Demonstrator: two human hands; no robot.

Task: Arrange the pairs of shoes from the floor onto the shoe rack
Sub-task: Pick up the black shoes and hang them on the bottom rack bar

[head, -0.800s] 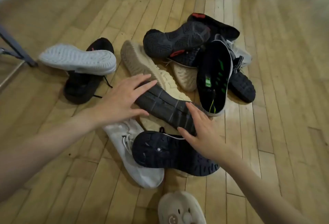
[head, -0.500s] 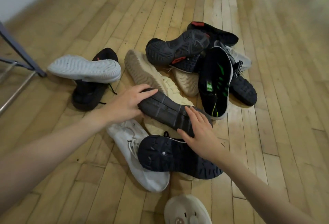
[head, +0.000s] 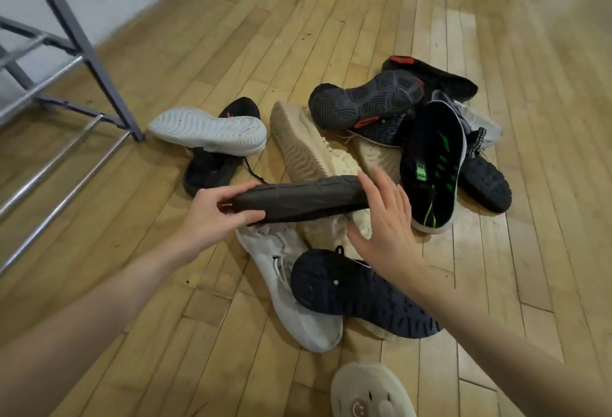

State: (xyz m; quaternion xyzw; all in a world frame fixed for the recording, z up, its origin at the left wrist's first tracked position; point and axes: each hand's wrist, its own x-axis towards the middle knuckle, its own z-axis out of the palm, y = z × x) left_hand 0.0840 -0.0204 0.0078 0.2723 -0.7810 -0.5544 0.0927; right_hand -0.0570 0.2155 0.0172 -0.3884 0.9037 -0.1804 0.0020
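A heap of shoes lies on the wooden floor. My left hand (head: 215, 214) grips one end of a dark grey shoe (head: 298, 199), held sole-up above the pile. My right hand (head: 384, 228) is spread open against the shoe's other end, fingers apart. Beneath them lie a white sneaker (head: 284, 284), a navy-soled shoe (head: 357, 297) and a beige knit shoe (head: 308, 151). A black shoe with green marks (head: 430, 165) rests to the right. The grey metal shoe rack (head: 76, 36) stands at the upper left.
A white-soled shoe (head: 208, 130) lies across a black shoe (head: 212, 168) near the rack's foot. More dark shoes (head: 364, 102) are piled at the back right. A cream slipper (head: 371, 390) shows at the bottom edge. A pale wall runs behind the rack.
My left hand has closed on the dark grey shoe and lifted it off the pile, turning it level. My right hand has opened beside its end. The view has tilted toward the rack.
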